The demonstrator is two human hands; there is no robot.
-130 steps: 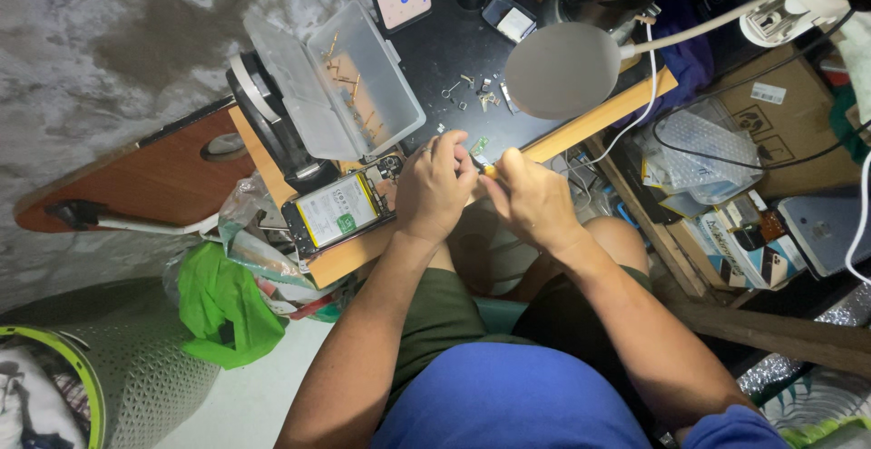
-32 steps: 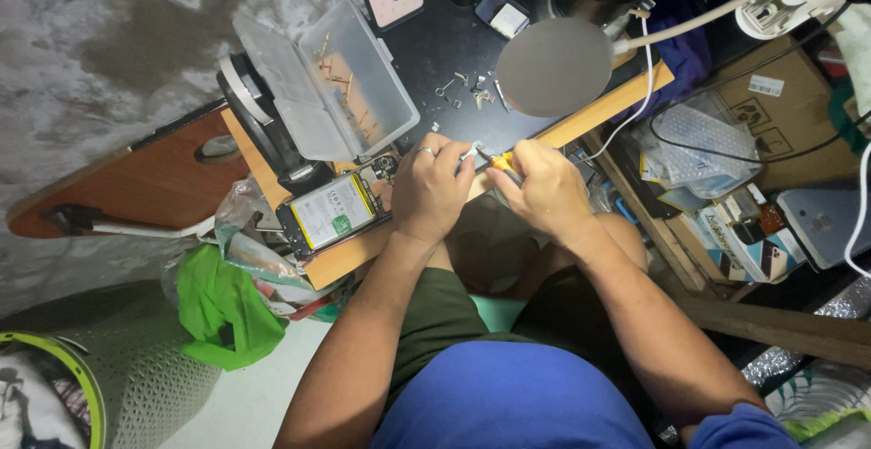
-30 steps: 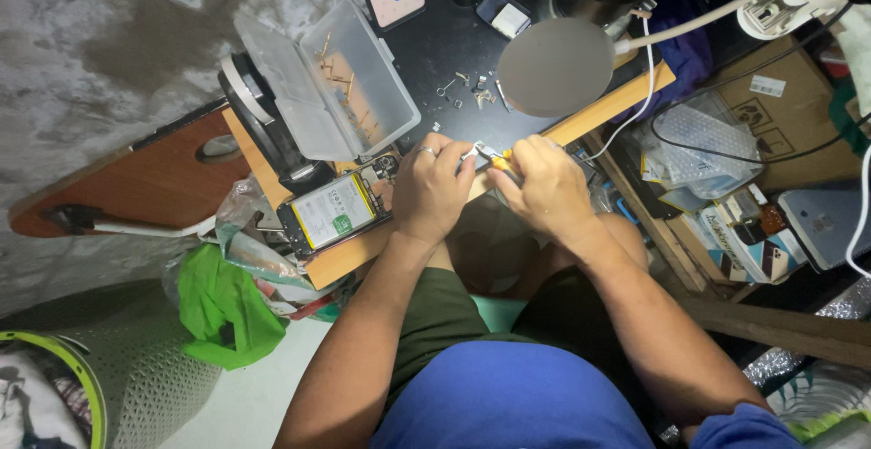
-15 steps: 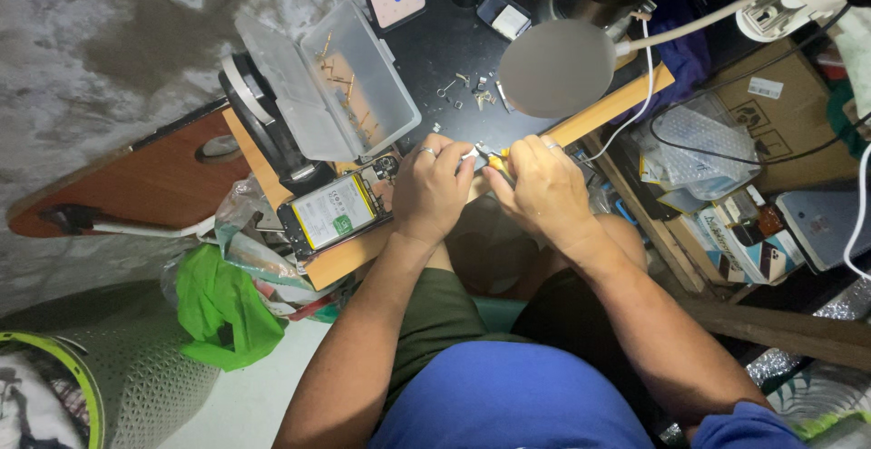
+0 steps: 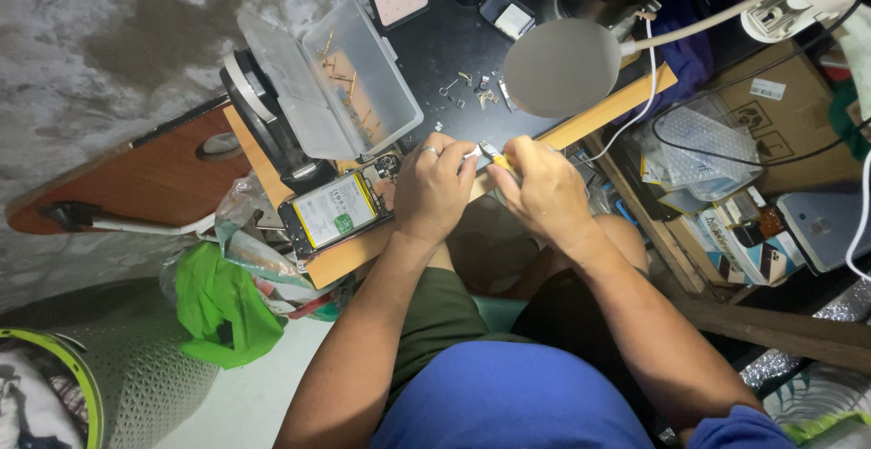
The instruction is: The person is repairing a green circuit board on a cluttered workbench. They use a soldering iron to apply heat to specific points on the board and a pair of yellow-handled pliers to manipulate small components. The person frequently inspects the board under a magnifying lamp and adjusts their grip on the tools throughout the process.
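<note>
Small yellow-handled tool [image 5: 496,155] pinched in right hand [image 5: 542,188], tip aimed left toward a tiny pale part [image 5: 472,152] gripped between the fingertips [image 5: 461,153] of left hand [image 5: 434,186]. Both held just above the near wooden edge of the workbench [image 5: 599,119], hands almost touching. Tool's long axis roughly level, running right to left with a slight upward tilt; handle mostly buried in the fist, exact length not judged. Both hands closed narrow around their items, ring visible on left. Step judged as fine work on the small part, tool tip at or near it; contact not confirmed. Next move judged to call for steady, small pressure and a firm left pinch. Just left, opened phone [image 5: 333,212] lying back-up, battery showing. Beyond, open clear plastic box [image 5: 337,86], loose screws [image 5: 472,93] on the dark mat, round lamp head [image 5: 562,68] overhead.
</note>
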